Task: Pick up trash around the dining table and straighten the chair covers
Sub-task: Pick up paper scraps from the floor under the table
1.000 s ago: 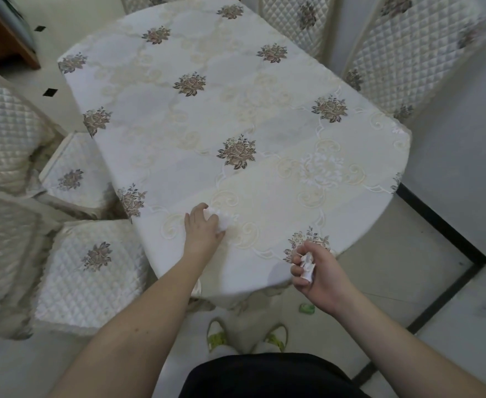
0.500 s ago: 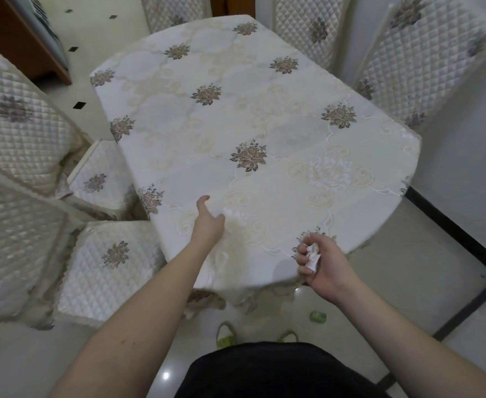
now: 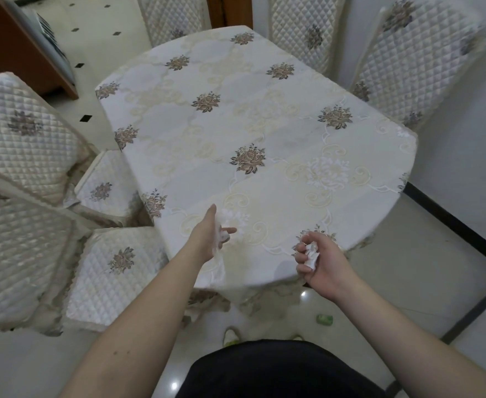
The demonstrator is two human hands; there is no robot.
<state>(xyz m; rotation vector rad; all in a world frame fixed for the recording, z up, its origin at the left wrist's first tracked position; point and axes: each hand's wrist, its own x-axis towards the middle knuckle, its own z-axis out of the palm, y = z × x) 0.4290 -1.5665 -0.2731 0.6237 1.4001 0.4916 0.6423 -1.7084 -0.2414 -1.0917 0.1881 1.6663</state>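
Note:
The dining table (image 3: 264, 124) wears a cream cloth with brown flower prints. My left hand (image 3: 207, 237) hovers over its near edge and holds a crumpled white tissue (image 3: 221, 235) in the palm. My right hand (image 3: 319, 261) is just off the table's near right edge, fingers curled round another wad of white paper (image 3: 311, 255). A small green scrap (image 3: 324, 319) lies on the floor under the table's near end. Quilted cream chair covers (image 3: 112, 271) dress the seats on the left.
Chairs with quilted backs (image 3: 414, 67) stand along the right and far sides against a white wall. Two more chair backs (image 3: 20, 133) crowd the left. A brown wooden cabinet (image 3: 15, 53) is at the far left. Glossy tiled floor (image 3: 408, 282) lies to the right.
My left hand has lifted the tissue off the tablecloth and turned palm sideways. The right hand has kept its wad. The view has pulled back and up.

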